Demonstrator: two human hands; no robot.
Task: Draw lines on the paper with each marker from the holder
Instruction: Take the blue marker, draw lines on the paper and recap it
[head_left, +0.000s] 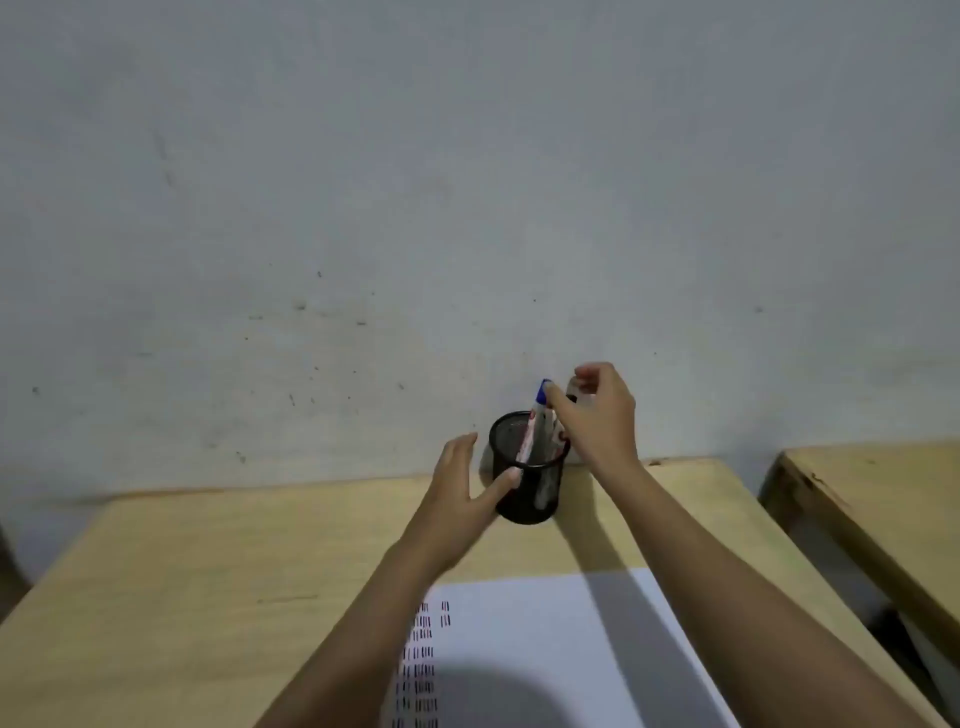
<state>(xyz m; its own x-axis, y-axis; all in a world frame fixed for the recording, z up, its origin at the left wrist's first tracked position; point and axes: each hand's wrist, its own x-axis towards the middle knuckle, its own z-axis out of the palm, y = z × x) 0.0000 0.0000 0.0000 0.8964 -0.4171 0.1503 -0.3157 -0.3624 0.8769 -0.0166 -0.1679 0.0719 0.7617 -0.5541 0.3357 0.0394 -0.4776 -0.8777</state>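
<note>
A black mesh holder (530, 499) stands at the back edge of the wooden table (208, 571), close to the wall. A blue-capped marker (540, 402) leans in it, top tilted right. My right hand (602, 421) hovers over the holder, fingers pinched on a white marker with a dark cap (571, 395) whose body reaches down into the holder; the index finger touches the blue cap. My left hand (457, 483) rests against the holder's left side, fingers spread, thumb on the mesh. White paper (545, 623) lies near me, with several groups of short black strokes along its left part.
A grey wall (467, 208) rises directly behind the holder. A second wooden table (883, 493) stands to the right, across a narrow gap. My forearms cross over the paper, and a dark shadow covers its near part.
</note>
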